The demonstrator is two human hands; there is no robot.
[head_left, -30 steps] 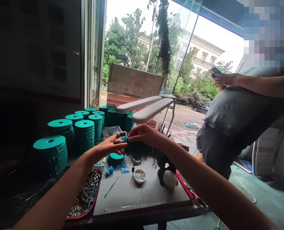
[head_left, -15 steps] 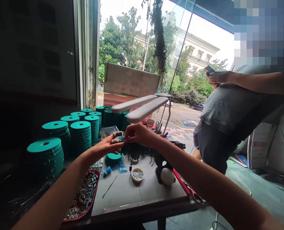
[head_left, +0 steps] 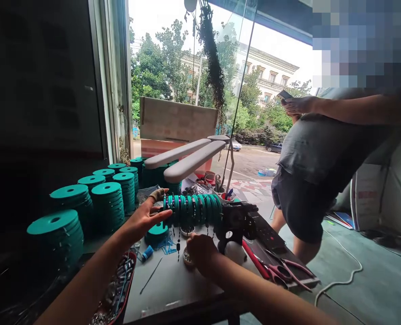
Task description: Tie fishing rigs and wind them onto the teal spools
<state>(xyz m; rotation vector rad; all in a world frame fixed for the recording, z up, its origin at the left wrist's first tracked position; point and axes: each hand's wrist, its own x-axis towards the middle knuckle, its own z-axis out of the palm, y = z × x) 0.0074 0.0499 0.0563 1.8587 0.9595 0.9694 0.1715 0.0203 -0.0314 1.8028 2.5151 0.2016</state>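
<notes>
Right hand [head_left: 200, 255] has dropped away from the row of teal discs [head_left: 192, 208] since half a second ago, when both hands pinched together at the row's near end. It now sits low on the table [head_left: 173, 282], fingers curled down over the small bowl of beads [head_left: 186, 257]; whether it has a bead pinched I cannot tell (the knuckles hide the tips). I read that as one disc seated and a reach for the next small part.

Left hand [head_left: 142, 219] remains up at the row's left end, fingers spread and loose, thumb and taped forefinger touching the end disc, steadying rather than clamping.

The row stands on edge, just above the right hand and held at its far end by a black fixture [head_left: 236, 221]. Left of the left hand: stacks of teal discs [head_left: 107, 203]. Below it, a red tray of metal parts [head_left: 119, 289]. Right of the right hand: red-handled pliers [head_left: 282, 271]. Another person [head_left: 322, 158] stands well beyond, holding a phone.
</notes>
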